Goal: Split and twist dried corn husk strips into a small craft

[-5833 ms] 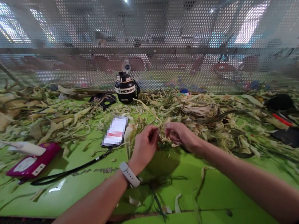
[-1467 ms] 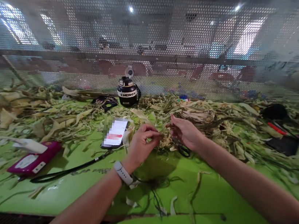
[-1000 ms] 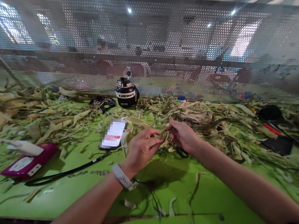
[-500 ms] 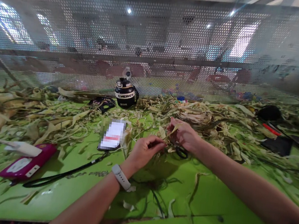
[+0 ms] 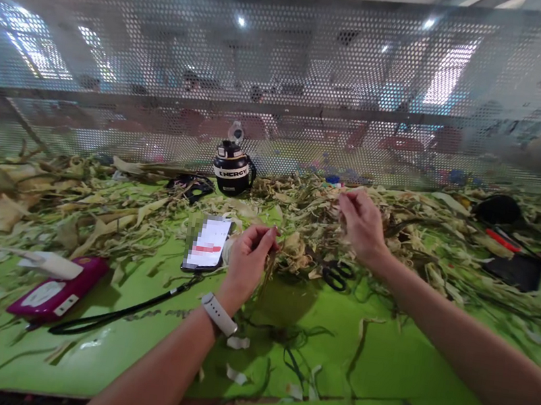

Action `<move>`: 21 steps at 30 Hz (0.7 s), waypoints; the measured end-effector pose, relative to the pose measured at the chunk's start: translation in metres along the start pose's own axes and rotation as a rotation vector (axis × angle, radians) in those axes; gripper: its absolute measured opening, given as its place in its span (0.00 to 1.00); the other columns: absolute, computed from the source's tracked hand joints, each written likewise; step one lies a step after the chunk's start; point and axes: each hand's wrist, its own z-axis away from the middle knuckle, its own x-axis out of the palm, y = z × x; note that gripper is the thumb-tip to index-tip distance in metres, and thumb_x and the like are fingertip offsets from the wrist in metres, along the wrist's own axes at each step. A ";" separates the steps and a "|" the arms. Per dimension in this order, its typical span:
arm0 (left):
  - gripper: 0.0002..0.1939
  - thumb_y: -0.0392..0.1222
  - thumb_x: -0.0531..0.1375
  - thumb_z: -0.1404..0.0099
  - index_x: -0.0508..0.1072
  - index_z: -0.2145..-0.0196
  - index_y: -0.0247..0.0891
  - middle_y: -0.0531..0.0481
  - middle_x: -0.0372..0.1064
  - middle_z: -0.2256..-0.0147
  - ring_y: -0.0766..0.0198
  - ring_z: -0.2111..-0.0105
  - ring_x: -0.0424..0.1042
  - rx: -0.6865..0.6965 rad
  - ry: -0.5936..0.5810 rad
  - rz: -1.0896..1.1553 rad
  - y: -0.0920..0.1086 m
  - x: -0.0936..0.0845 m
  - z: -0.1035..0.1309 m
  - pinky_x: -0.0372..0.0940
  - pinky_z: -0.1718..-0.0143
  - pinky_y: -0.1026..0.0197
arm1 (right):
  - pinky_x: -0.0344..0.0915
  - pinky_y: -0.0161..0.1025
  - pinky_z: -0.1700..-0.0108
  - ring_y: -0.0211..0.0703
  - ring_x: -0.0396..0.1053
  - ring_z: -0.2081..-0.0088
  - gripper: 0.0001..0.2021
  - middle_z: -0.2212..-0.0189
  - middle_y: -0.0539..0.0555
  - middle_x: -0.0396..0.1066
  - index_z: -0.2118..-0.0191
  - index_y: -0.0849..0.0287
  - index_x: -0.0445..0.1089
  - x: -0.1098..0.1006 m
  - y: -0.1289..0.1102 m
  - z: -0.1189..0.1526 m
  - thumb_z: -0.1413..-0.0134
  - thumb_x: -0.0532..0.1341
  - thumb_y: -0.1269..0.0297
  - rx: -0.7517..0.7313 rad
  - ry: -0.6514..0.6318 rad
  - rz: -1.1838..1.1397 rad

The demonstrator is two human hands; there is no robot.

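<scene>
Pinching thin husk strips [image 5: 267, 270] in the left hand [image 5: 245, 264] near the phone [image 5: 211, 241]; cannot tell the right hand's [image 5: 363, 229] grip, near the black scissors [image 5: 335, 275].

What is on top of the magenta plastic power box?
A white plastic charger block, with a white cable attached, lies across the magenta box. A white oval patch shows beside it. The surface directly beneath the charger is covered.
</scene>
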 end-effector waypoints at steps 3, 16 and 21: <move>0.12 0.49 0.59 0.43 0.68 0.70 0.36 0.56 0.65 0.78 0.72 0.78 0.62 -0.015 0.008 0.022 0.002 0.001 0.001 0.56 0.77 0.69 | 0.53 0.31 0.79 0.32 0.56 0.81 0.14 0.83 0.45 0.60 0.76 0.59 0.64 0.005 -0.015 0.012 0.48 0.57 0.54 0.130 -0.341 0.064; 0.12 0.48 0.59 0.43 0.70 0.70 0.35 0.54 0.67 0.76 0.70 0.75 0.65 0.033 -0.037 -0.022 0.002 0.005 0.006 0.60 0.72 0.67 | 0.46 0.28 0.83 0.27 0.53 0.84 0.11 0.85 0.42 0.60 0.74 0.61 0.64 0.030 -0.003 0.037 0.59 0.63 0.59 0.533 -0.483 -0.283; 0.12 0.48 0.61 0.45 0.71 0.71 0.35 0.53 0.70 0.76 0.71 0.76 0.65 -0.077 -0.064 0.065 0.004 0.004 0.003 0.60 0.73 0.68 | 0.46 0.29 0.82 0.28 0.52 0.84 0.12 0.85 0.42 0.57 0.74 0.60 0.62 0.028 -0.004 0.034 0.56 0.62 0.57 0.496 -0.410 -0.331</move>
